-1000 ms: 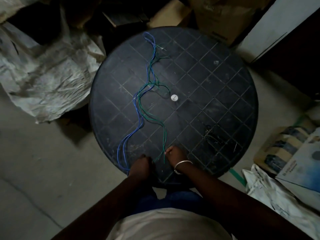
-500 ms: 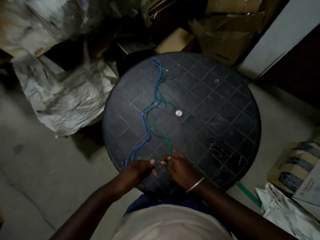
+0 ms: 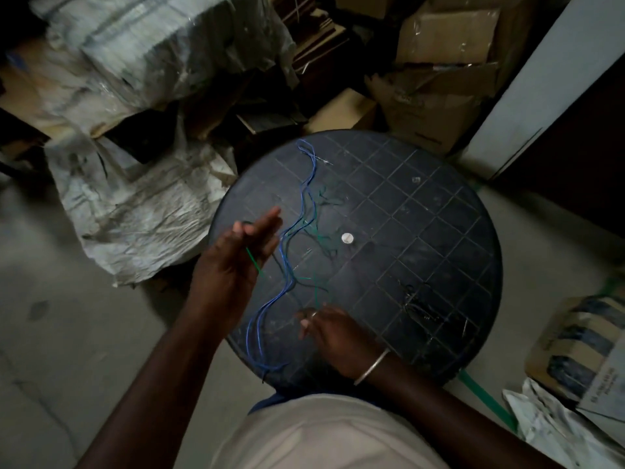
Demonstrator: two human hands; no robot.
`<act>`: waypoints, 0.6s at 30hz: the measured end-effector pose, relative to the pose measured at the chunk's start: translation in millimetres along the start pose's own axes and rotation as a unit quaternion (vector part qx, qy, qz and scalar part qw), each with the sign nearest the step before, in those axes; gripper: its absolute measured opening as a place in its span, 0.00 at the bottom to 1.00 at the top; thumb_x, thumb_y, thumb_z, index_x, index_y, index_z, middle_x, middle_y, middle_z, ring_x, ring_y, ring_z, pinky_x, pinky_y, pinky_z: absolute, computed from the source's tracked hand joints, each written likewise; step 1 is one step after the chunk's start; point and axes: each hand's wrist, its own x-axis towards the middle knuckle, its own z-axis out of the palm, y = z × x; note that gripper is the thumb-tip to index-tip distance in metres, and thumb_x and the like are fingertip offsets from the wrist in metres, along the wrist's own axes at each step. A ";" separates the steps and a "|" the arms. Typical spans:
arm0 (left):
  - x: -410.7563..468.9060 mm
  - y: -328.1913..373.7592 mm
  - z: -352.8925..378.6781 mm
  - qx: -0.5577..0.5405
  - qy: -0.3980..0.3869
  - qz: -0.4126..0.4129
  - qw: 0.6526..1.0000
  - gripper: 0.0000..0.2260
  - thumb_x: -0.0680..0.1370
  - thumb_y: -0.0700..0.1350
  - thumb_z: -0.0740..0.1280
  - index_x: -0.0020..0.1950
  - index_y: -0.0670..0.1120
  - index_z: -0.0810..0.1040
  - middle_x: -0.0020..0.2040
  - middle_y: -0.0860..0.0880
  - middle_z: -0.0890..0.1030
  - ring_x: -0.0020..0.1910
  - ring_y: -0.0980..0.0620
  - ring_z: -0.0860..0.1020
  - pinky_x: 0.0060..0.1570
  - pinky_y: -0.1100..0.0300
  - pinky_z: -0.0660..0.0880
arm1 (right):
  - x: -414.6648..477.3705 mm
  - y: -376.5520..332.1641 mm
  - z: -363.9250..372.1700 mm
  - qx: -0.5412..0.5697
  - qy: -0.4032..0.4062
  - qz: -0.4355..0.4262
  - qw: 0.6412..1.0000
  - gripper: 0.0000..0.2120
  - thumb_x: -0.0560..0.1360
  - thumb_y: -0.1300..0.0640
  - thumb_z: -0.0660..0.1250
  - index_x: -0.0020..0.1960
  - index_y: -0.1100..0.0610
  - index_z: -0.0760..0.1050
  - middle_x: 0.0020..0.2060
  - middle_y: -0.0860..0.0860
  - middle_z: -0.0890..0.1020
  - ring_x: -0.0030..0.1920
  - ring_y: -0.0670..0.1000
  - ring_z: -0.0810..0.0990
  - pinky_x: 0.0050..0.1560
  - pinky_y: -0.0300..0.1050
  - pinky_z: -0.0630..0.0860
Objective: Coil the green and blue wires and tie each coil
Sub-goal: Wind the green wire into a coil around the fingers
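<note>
A long blue wire (image 3: 257, 319) snakes down the left half of the round black table (image 3: 422, 211), from the far edge to the near edge. The green wire (image 3: 316, 289) lies tangled beside it near the middle. My left hand (image 3: 233, 265) is raised over the table's left edge, fingers stretched, with a bright green stretch of wire running across its palm under the thumb. My right hand (image 3: 333, 330) rests low near the front edge, its fingertips pinched on the green wire where the wire rises from the table.
A small white disc (image 3: 347, 237) marks the table's centre. Crumpled sacks (image 3: 135, 204) lie to the left, cardboard boxes (image 3: 436, 62) behind, a white wall panel (image 3: 527, 106) at the right. Bags and papers (image 3: 575, 346) sit on the floor at right.
My left hand has lifted up and to the left, away from my right hand, drawing green wire across its palm. The camera has tilted, so the table sits lower in view.
</note>
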 end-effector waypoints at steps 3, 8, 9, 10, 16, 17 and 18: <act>18.6 -8.2 -10.6 0.161 0.040 0.077 0.983 0.11 0.84 0.47 0.59 0.46 0.46 0.75 0.71 0.41 0.76 0.73 0.48 0.71 0.74 0.51 0.64 | -7.4 -29.5 -10.7 -0.025 -0.056 -0.048 0.997 0.14 0.83 0.52 0.58 0.49 0.55 0.80 0.47 0.56 0.86 0.50 0.60 0.83 0.59 0.54 0.76; 20.8 -24.5 -32.6 0.412 -0.025 0.044 0.910 0.12 0.86 0.43 0.55 0.46 0.44 0.73 0.53 0.49 0.87 0.64 0.53 0.79 0.66 0.56 0.70 | -13.8 -91.7 -61.6 0.235 -0.044 0.014 0.971 0.12 0.82 0.51 0.62 0.48 0.57 0.78 0.36 0.52 0.85 0.37 0.52 0.82 0.45 0.48 0.79; 14.4 -25.7 -33.6 0.402 -0.035 0.019 0.915 0.12 0.86 0.41 0.56 0.46 0.43 0.75 0.45 0.50 0.88 0.53 0.52 0.84 0.57 0.59 0.74 | -12.4 -99.9 -73.0 0.301 -0.031 0.029 0.953 0.10 0.82 0.55 0.62 0.47 0.58 0.78 0.33 0.50 0.83 0.34 0.51 0.80 0.43 0.45 0.78; 6.7 -26.3 -32.8 0.382 -0.046 -0.007 0.923 0.12 0.85 0.40 0.56 0.46 0.43 0.76 0.37 0.48 0.85 0.40 0.52 0.83 0.46 0.62 0.76 | -10.7 -105.0 -82.3 0.365 -0.015 0.044 0.930 0.10 0.82 0.57 0.62 0.46 0.58 0.78 0.29 0.47 0.80 0.31 0.51 0.76 0.38 0.44 0.75; -50.0 -22.6 -15.0 0.148 -0.046 -0.157 0.975 0.17 0.76 0.56 0.70 0.47 0.42 0.85 0.29 0.47 0.77 0.30 0.47 0.74 0.51 0.50 0.79 | 22.8 -94.5 -116.0 0.589 0.129 0.153 0.783 0.18 0.84 0.54 0.60 0.36 0.56 0.74 0.20 0.45 0.62 0.19 0.41 0.57 0.21 0.33 0.54; -58.8 -21.0 -8.3 0.109 -0.056 -0.167 0.978 0.19 0.77 0.55 0.68 0.51 0.39 0.85 0.24 0.50 0.71 0.25 0.51 0.71 0.51 0.47 0.80 | 29.8 -89.3 -116.9 0.596 0.150 0.172 0.770 0.19 0.83 0.52 0.60 0.35 0.56 0.72 0.20 0.44 0.61 0.19 0.41 0.56 0.21 0.32 0.53; -66.4 -19.1 -1.4 0.083 -0.076 -0.174 0.978 0.21 0.78 0.54 0.65 0.56 0.37 0.83 0.21 0.53 0.65 0.21 0.55 0.64 0.50 0.46 0.81 | 35.8 -84.1 -114.7 0.595 0.165 0.188 0.764 0.19 0.83 0.51 0.60 0.34 0.55 0.72 0.20 0.44 0.61 0.19 0.41 0.56 0.21 0.32 0.53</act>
